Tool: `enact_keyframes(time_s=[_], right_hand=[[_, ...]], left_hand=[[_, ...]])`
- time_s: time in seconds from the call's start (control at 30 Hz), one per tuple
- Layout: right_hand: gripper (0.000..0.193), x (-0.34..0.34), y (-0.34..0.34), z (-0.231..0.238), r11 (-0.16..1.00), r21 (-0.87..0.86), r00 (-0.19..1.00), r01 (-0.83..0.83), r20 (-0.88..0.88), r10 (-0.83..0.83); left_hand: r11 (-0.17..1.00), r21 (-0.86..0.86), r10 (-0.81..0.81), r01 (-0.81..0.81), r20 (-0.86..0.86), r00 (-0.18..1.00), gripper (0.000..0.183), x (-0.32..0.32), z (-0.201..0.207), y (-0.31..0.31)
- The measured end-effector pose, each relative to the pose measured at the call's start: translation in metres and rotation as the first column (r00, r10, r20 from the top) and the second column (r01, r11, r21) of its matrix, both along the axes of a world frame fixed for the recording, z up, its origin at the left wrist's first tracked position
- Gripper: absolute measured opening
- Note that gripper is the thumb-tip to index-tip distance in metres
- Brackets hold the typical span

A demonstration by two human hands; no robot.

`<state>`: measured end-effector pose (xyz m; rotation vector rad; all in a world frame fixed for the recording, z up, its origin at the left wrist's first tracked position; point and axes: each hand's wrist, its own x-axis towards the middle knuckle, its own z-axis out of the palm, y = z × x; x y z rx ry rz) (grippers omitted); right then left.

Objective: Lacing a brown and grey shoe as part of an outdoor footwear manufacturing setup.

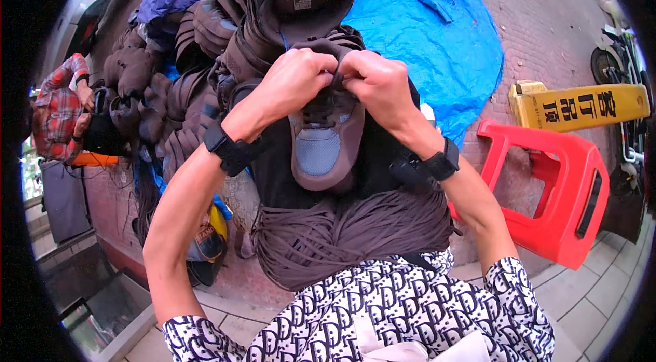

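Observation:
A dark brown shoe upper (326, 123) with a blue-grey mesh toe (317, 151) lies over my lap, its toe toward me. My left hand (297, 82) and my right hand (376, 82) are closed at its ankle opening, fingers curled in a pinch on either side of the tongue. Dark laces cross the upper just below my fingers. Whether a lace end is between my fingertips is hidden. Across my thighs is draped a thick bundle of brown shoelaces (355, 229). Beyond my hands stands a large dark upper (301, 3) with a small white label inside.
Nested stacks of brown uppers (212, 20) crowd the left. A blue tarp (430, 34) covers the ground ahead right. At right are a red plastic stool (547, 191) and a yellow sign (581, 106). Far left, a person in a plaid shirt (58, 113) handles dark pieces.

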<state>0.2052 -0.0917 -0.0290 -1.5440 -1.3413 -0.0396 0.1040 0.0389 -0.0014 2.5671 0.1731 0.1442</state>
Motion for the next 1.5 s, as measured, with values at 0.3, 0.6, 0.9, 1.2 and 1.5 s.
enact_keyframes(time_s=[0.3, 0.6, 0.9, 1.2, 1.5], right_hand=[[0.017, 0.008, 0.004, 0.012, 0.991, -0.118, 0.991, -0.058, -0.125, 0.043], [0.023, 0.001, 0.021, 0.044, 0.927, -0.033, 0.928, -0.373, -0.04, 0.371], [0.007, -0.013, 0.056, 0.059, 0.701, 0.038, 0.374, -0.712, -0.825, 0.424], [0.011, 0.02, 0.028, 0.111, 0.893, 0.021, 0.598, -0.451, -0.735, 0.319], [0.011, 0.07, -0.063, 0.108, 0.794, 0.184, 0.317, -0.58, -0.847, 0.428]], left_hand=[[0.965, 0.253, -0.074, 0.075, -0.015, 0.997, 0.009, -0.006, 0.013, 0.0], [0.879, -0.402, 0.309, -0.255, 0.075, 0.948, 0.009, -0.062, 0.087, 0.001], [0.938, -0.265, 0.289, -0.222, 0.249, 0.924, 0.009, -0.043, 0.099, 0.004], [0.803, -0.573, 0.363, -0.164, 0.253, 0.897, 0.021, -0.044, 0.066, 0.013], [0.635, -0.751, 0.029, 0.181, 0.258, 0.966, 0.038, -0.037, 0.079, -0.014]])
